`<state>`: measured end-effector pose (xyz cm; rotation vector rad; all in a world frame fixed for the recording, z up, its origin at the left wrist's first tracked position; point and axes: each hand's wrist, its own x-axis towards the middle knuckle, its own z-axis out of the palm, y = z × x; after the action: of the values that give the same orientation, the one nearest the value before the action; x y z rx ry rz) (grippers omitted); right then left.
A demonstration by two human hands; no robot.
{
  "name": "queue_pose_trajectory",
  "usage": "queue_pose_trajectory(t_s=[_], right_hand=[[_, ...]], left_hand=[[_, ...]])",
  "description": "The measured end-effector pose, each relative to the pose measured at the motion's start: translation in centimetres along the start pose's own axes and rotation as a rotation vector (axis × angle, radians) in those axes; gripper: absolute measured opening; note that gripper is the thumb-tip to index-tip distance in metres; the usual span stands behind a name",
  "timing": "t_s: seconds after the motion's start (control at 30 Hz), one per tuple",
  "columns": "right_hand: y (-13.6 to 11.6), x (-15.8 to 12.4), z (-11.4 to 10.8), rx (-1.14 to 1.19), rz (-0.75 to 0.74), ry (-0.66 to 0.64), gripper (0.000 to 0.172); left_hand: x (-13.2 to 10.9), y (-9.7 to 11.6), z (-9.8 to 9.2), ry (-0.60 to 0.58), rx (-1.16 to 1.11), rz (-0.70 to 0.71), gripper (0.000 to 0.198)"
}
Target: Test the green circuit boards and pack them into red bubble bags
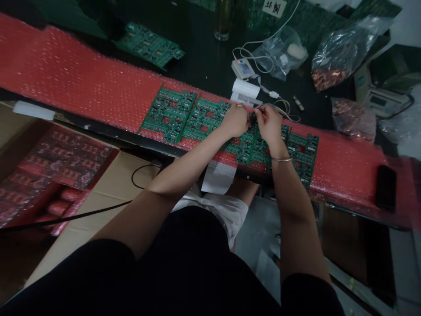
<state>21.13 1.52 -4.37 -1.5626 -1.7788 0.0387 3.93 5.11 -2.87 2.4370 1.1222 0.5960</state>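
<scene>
Over the row of green circuit boards, my left hand (236, 120) has its fingers closed in a pinch near a small dark part. Close on its right, my right hand (270, 123) pinches with thumb and forefinger at the end of thin coloured wires (285, 109). The fingertips almost meet, and they hide most of what is between them. Beneath the hands lie a circuit board (241, 147) and its neighbour (261, 149). Another circuit board (204, 116) lies to the left, beside a further circuit board (169, 114); one more circuit board (302, 151) is at the right.
Red bubble wrap (98, 83) covers the table's front strip. Behind are a small lit-screen device (243, 68), a paper roll (246, 89), a glass (222, 26), bags of copper-coloured parts (330, 79) and stacked boards (148, 46). A phone (386, 188) lies right; a cardboard box (108, 180) stands lower left.
</scene>
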Motion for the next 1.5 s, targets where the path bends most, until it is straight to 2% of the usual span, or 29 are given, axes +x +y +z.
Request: queue_pose_trajectory(t_s=[0.13,0.23,0.43,0.63,1.13,1.33,1.43,1.5], right_hand=[[-0.3,0.1,-0.2,-0.009,0.0,-0.012,0.025],[-0.4,0.1,-0.2,-0.014,-0.01,-0.009,0.023],[-0.6,0.1,-0.4,-0.023,-0.009,-0.01,0.025],[-0.8,0.0,-0.3,-0.021,-0.036,-0.017,0.025],[-1.0,0.1,-0.3,-0.08,-0.064,-0.024,0.024],[-1.0,0.3,-0.2,-0.084,-0.039,-0.046,0.022],[-0.7,0.4,-0.1,-0.066,-0.011,-0.064,0.024],[-0.4,0.4,0.1,-0.071,-0.012,-0.064,0.025]], left_hand=[[0.1,0.4,0.4,0.049,0.059,0.005,0.024],[-0.8,0.6,-0.1,0.089,0.081,0.036,0.026],[-4.3,1.0,-1.6,0.007,0.209,0.247,0.027],[-5.3,1.5,-2.3,-0.054,0.211,0.239,0.033],[-5.5,1.5,-2.1,-0.032,0.198,0.228,0.034],[-5.4,1.2,-2.3,-0.076,0.189,0.234,0.037],[-6.6,1.0,-3.4,-0.053,0.104,0.25,0.043],[-8.7,1.0,-4.6,0.016,0.019,0.26,0.039]])
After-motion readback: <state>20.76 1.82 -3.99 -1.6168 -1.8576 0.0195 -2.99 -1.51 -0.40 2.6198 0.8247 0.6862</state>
